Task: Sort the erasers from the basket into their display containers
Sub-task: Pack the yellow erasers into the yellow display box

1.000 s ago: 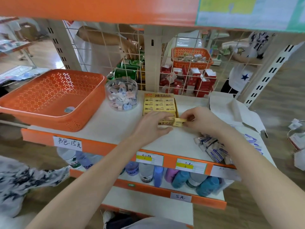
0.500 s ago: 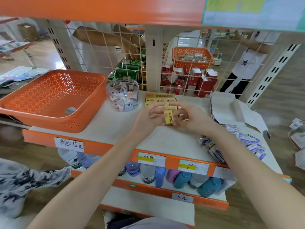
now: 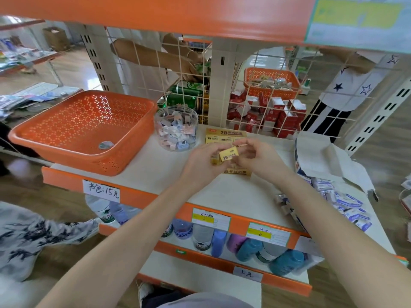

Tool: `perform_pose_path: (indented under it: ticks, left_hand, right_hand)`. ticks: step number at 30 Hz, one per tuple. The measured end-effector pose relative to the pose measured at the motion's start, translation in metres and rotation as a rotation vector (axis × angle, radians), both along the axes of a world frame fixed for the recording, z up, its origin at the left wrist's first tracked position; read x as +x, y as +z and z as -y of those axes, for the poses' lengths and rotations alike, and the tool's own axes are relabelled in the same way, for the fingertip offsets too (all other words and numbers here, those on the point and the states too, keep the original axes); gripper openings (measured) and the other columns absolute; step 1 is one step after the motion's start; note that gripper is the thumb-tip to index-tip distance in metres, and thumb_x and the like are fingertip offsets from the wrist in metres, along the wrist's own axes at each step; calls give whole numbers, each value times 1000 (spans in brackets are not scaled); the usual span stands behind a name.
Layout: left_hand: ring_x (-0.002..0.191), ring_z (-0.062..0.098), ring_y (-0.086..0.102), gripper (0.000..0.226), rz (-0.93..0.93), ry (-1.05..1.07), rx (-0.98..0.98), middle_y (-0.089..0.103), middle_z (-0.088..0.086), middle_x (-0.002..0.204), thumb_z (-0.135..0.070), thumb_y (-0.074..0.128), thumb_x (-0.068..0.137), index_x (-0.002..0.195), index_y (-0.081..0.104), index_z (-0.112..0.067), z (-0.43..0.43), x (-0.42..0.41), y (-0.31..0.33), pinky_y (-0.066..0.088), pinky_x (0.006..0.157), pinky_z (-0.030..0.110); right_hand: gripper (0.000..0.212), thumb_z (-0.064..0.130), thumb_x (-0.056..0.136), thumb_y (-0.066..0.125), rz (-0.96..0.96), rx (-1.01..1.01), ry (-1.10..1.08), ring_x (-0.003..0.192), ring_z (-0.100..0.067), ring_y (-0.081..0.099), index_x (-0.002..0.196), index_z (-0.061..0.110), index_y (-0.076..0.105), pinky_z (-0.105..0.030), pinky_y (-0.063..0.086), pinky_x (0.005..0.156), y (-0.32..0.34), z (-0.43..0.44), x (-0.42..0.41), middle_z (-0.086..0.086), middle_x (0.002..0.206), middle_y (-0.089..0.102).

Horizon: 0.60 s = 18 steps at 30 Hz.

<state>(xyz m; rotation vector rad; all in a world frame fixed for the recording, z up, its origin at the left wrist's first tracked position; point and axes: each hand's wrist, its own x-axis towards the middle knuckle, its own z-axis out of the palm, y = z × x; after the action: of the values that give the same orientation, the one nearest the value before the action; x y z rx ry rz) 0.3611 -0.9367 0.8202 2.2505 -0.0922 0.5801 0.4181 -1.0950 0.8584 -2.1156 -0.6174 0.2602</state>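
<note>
A small yellow 2B eraser [image 3: 228, 154] is held above the white shelf [image 3: 155, 165], pinched between my left hand [image 3: 204, 161] and my right hand [image 3: 258, 155]. My left hand also holds a second yellow eraser lower down, partly hidden. Behind and under the hands sits the yellow 2B display box [image 3: 224, 135] with rows of erasers. A clear round tub [image 3: 176, 127] of small pastel erasers stands to its left. The orange perforated basket [image 3: 66, 138] at the left holds one small round item [image 3: 106, 144].
A pile of blue-and-white packets [image 3: 342, 203] and a torn white carton [image 3: 322, 156] lie at the shelf's right end. A wire grid [image 3: 266, 90] backs the shelf; people stand behind it. Bottles [image 3: 249, 245] fill the lower shelf. Another person's patterned sleeve [image 3: 33, 236] is at left.
Both hands lifted from the display box's front edge with the yellow eraser and now hold it higher, turning it between the fingers. The view shifted slightly.
</note>
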Motion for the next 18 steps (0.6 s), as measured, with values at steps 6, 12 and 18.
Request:
perform_pose_path:
  ticks: [6, 12, 18]
  left_hand:
    - [103, 12, 51, 33, -55, 89, 150, 68, -7, 106, -25, 72, 81, 114, 67, -24, -4, 4, -2, 37, 87, 22]
    - [120, 21, 49, 34, -135, 179, 249, 60, 1, 124, -24, 67, 86, 117, 66, -13, -28, 15, -23, 31, 103, 27]
    - [112, 16, 56, 28, -170, 182, 79, 63, 5, 120, -17, 72, 82, 109, 71, -9, -33, 16, -22, 29, 94, 11]
  right_hand:
    - [34, 14, 85, 65, 240, -174, 61, 86, -13, 57, 118, 24, 62, -25, 47, 78, -9, -3, 7, 1, 100, 60]
    - [38, 22, 89, 63, 287, -446, 38, 111, -22, 53, 126, 13, 58, -23, 38, 90, -17, -7, 19, -7, 127, 55]
    - [39, 28, 88, 64, 344, -534, 52, 108, -23, 52, 125, 16, 60, -28, 40, 90, -19, -23, 24, -7, 120, 54]
